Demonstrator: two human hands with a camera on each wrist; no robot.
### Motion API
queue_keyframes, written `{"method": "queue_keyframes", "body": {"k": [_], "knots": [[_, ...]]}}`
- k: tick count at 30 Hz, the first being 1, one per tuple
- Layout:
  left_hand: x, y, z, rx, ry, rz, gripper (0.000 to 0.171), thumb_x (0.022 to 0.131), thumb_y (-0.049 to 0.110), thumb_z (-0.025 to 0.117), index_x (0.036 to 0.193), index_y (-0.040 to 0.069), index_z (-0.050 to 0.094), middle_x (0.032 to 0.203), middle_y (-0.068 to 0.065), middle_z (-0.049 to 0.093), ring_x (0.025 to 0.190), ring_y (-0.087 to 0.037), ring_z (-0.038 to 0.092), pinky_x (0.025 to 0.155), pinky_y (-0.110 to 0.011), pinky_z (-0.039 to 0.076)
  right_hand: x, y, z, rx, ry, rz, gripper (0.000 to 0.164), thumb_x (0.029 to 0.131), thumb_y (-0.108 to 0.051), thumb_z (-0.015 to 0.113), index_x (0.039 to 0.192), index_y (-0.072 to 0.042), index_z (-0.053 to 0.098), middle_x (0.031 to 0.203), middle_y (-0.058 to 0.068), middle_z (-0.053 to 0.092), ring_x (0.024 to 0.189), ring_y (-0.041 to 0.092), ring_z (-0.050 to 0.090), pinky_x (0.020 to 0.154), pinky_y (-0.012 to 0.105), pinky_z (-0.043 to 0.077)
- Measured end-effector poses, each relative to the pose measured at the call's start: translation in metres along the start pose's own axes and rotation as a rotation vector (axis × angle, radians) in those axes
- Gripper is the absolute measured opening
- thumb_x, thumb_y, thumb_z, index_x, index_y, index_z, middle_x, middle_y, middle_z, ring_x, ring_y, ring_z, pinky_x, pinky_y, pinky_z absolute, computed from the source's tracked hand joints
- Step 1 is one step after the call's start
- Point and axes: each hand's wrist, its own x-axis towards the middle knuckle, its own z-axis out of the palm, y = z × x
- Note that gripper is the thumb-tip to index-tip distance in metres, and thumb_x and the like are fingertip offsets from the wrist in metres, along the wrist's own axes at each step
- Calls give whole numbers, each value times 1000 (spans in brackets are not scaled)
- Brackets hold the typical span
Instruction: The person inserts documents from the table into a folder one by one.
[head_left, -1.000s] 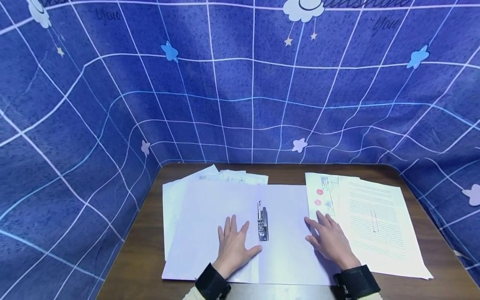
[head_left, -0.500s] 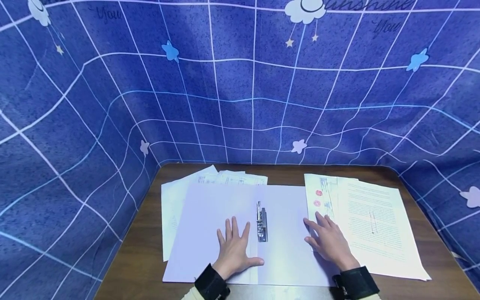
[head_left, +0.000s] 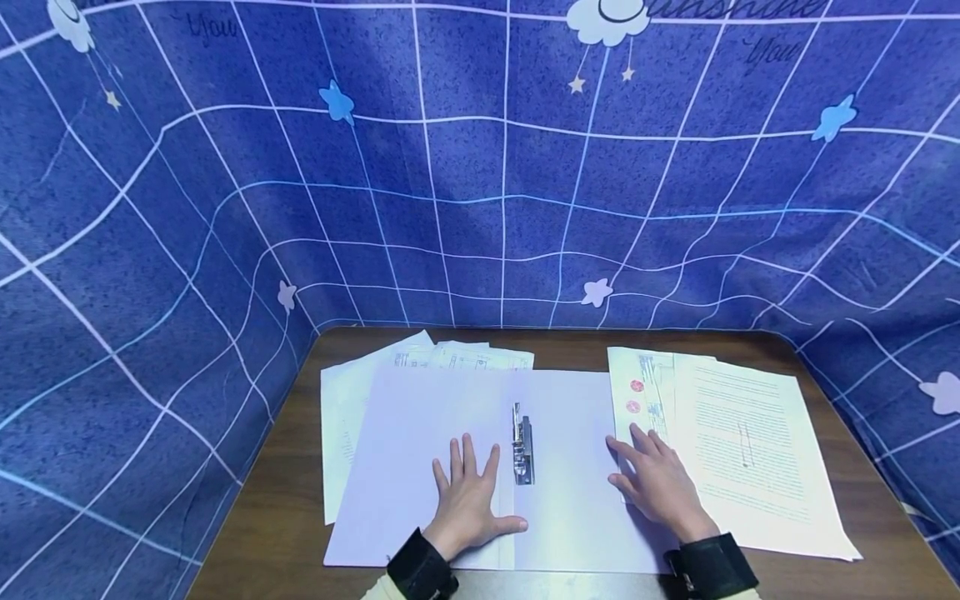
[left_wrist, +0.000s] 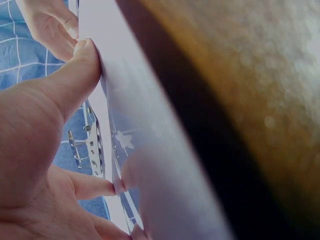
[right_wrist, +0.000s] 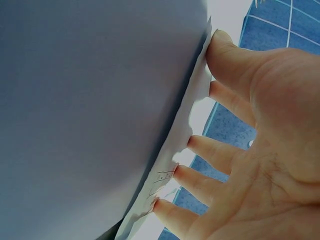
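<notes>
A pale lavender binder (head_left: 420, 417) lies spread flat on the table, its metal lever clip (head_left: 523, 446) near the middle. My left hand (head_left: 467, 508) rests on the binder's left cover with fingers spread and thumb reaching toward the spine. In the left wrist view its fingertips (left_wrist: 107, 187) touch the glossy surface, and the clip stands up beyond the thumb. My right hand (head_left: 660, 483) lies at the binder's right edge, over the printed papers (head_left: 750, 450) there. In the right wrist view its straight fingers (right_wrist: 215, 152) touch the paper sheets (right_wrist: 182, 130) along the edge.
More loose sheets (head_left: 345, 417) stick out from under the binder at the left and back. Red round stamps (head_left: 636, 386) mark one right-hand sheet. The brown wooden table (head_left: 247, 533) is bordered by a blue gridded cloth (head_left: 480, 167) behind and at both sides.
My left hand's fingers have spread slightly and its thumb has shifted down a little toward the spine. The right hand stays in place, and the view has shifted slightly.
</notes>
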Motion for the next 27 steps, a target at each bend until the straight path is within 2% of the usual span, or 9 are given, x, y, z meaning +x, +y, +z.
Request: {"method": "queue_keyframes", "body": {"k": [15,27], "knots": [[1,-1,0,5,-5,0,117,68,72,82,157,7,42,161,-41,13,149,-61,5,109,-83,4,0,1,-1,1,-16,7,54,87,-28,83,135,-9,67,148,33,49,136,61,40,103,77,33],[0,0,1,-6,10,17,114,73,73,78,157,5,40,160,-43,13,148,-62,5,107,-84,5,1,-1,-4,-13,-44,24,55,87,-30,83,136,-10,67,148,32,48,136,61,40,104,76,34]]}}
